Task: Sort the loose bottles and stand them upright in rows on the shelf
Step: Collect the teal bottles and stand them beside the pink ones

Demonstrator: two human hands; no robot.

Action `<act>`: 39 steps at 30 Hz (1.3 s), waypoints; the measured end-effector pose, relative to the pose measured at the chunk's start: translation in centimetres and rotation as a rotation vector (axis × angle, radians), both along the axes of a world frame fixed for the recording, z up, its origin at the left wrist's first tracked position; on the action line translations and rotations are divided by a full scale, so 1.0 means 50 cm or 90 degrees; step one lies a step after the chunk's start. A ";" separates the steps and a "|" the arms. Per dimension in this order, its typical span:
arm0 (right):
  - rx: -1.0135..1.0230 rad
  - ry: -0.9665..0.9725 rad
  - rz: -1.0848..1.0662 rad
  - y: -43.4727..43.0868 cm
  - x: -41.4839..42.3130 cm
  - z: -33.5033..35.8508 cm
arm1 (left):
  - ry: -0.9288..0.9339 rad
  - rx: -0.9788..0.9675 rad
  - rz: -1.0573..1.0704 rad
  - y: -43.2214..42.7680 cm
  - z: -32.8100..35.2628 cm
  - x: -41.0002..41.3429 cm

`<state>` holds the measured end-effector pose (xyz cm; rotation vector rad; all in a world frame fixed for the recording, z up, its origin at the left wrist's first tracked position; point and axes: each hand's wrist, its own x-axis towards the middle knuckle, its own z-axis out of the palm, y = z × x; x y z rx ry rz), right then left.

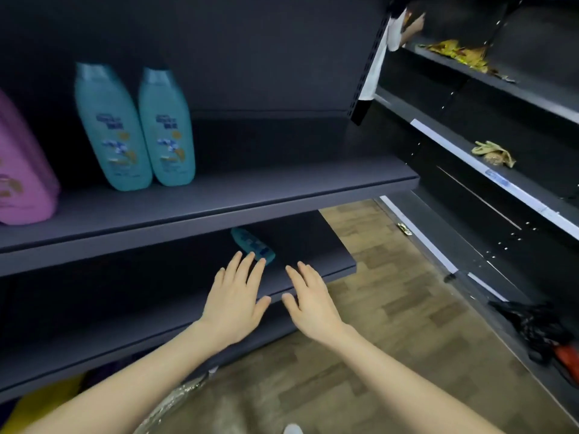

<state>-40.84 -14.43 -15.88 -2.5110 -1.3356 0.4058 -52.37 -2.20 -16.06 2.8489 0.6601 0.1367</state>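
Two teal bottles (108,126) (167,130) stand upright side by side on the upper dark shelf (250,195), with a pink bottle (22,170) to their left at the frame edge. A third teal bottle (252,244) lies on its side on the lower shelf (313,270). My left hand (236,297) reaches over the lower shelf with straight fingers, its fingertips just short of the lying bottle. My right hand (310,300) hovers beside it, fingers spread, holding nothing.
A second shelving unit (488,183) runs along the right with yellow snack packets (460,53) and a crumpled wrapper (493,153). Another person's hand (413,26) reaches there at top right. A black and orange object (545,333) lies low on the right. Wood-pattern floor (391,324) lies below.
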 end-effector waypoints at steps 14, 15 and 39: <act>-0.099 0.027 0.137 0.048 0.184 -0.169 | 0.153 -0.074 0.234 -0.050 -0.157 0.130; -0.106 0.028 0.148 0.057 0.193 -0.182 | 0.153 -0.079 0.239 -0.048 -0.168 0.135; 0.142 0.122 -0.011 0.319 0.288 -0.465 | -0.013 -0.164 0.351 0.104 -0.454 0.238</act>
